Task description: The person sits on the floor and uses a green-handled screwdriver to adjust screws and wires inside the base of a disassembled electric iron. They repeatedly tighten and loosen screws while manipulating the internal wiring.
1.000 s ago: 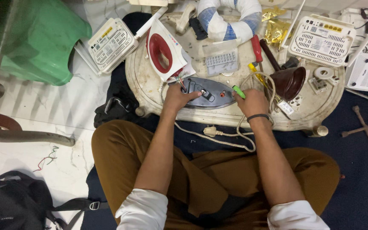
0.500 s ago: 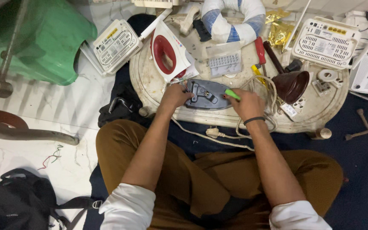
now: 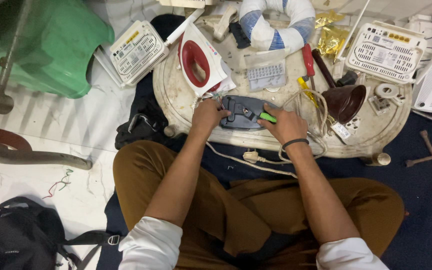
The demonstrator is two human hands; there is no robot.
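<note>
Right hand clenched round a green-handled screwdriver, tip pointed in at the middle of the grey iron base. Left hand grasping the left end of that base, fingers curled over its edge, pinning it flat on the near part of the round low table, right in front of the lap. By the look of it, mid-way through working a screw in the base with the casing already off; next move calling for a tip seated square in the screw head and a firm hold from the left so nothing swivels. Just behind the base and to its left, a red and white iron shell tipped up on edge. Straight behind the base, a clear flat packet, rectangular, with rows of small grey pieces inside. Behind and to the right of the base, a red-handled screwdriver, then crumpled gold foil packets further back. Right of the base, a dark brown funnel-shaped cup, and by its near side a small white rectangular label, print too small to read. Far left of the base, a white vented box with a narrow yellow sticker along one edge; far right, a matching white vented box with a yellow strip at its back. Near side of the base, a white cord and plug hanging off the table rim.
</note>
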